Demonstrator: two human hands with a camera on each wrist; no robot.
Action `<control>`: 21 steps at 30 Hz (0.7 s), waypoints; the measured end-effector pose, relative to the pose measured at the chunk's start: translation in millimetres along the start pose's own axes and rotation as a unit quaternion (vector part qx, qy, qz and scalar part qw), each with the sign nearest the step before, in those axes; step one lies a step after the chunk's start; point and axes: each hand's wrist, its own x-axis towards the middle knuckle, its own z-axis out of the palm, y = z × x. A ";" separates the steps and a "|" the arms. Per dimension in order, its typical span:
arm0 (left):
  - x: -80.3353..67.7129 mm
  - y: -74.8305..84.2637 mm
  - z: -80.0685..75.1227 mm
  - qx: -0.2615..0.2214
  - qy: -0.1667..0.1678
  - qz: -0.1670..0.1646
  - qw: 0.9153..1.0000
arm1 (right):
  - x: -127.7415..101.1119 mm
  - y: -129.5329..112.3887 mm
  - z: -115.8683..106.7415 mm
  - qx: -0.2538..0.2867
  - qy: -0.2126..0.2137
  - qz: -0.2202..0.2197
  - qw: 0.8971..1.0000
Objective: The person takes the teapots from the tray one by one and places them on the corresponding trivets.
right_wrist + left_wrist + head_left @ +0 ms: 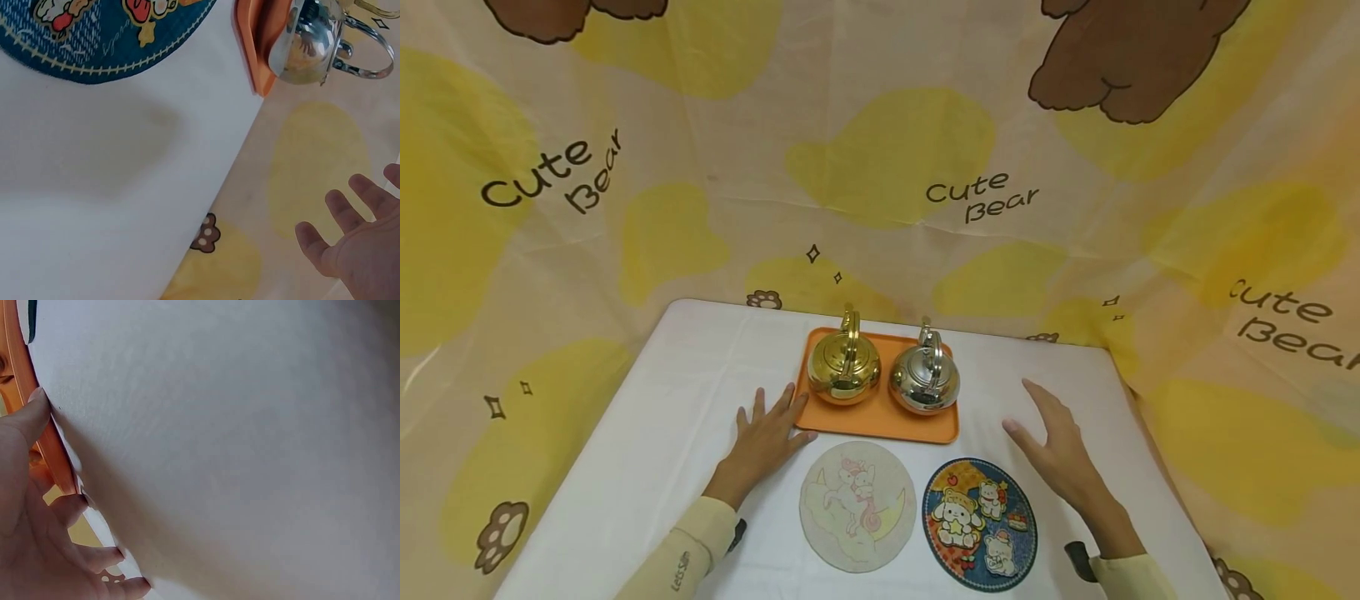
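Observation:
A gold kettle [843, 367] and a silver kettle [924, 379] stand side by side on an orange tray [880, 421] at the back of the white table [647, 433]. My left hand [767, 433] lies flat and open on the table, fingertips touching the tray's left edge [56, 459]. My right hand [1052, 437] hovers open to the right of the tray, holding nothing. In the right wrist view the silver kettle [312, 44] sits at the top and my fingers [350, 231] are spread.
Two round mats lie in front of the tray: a pale one with a pink animal [857, 506] and a blue one with bears [979, 522]. A yellow bear-print cloth [880, 167] hangs behind and around the table.

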 end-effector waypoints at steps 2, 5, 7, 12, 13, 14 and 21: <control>0.1 -0.8 0.4 -0.002 -0.001 -0.001 1.000 | 0.8 -1.4 1.6 0.001 -0.002 -0.003 1.000; 0.2 -1.4 1.0 -0.003 0.001 0.000 1.000 | 1.4 -4.2 3.8 0.005 -0.004 -0.008 1.000; 0.6 -1.9 1.4 0.001 -0.001 -0.004 1.000 | 1.5 -5.5 5.3 0.008 -0.005 -0.011 1.000; 1.9 -3.3 3.0 0.009 0.000 -0.006 1.000 | 1.7 -8.4 10.0 0.014 -0.009 -0.014 1.000; 2.0 -3.8 3.5 0.010 0.003 -0.004 1.000 | 2.0 -9.3 11.0 0.014 -0.010 -0.014 1.000; 2.1 -4.1 3.6 0.009 0.005 -0.003 1.000 | 2.1 -10.0 12.2 0.015 -0.010 -0.014 1.000; 2.0 -4.3 3.8 0.007 0.010 0.001 1.000 | 3.9 -17.0 20.3 0.019 -0.015 -0.021 0.999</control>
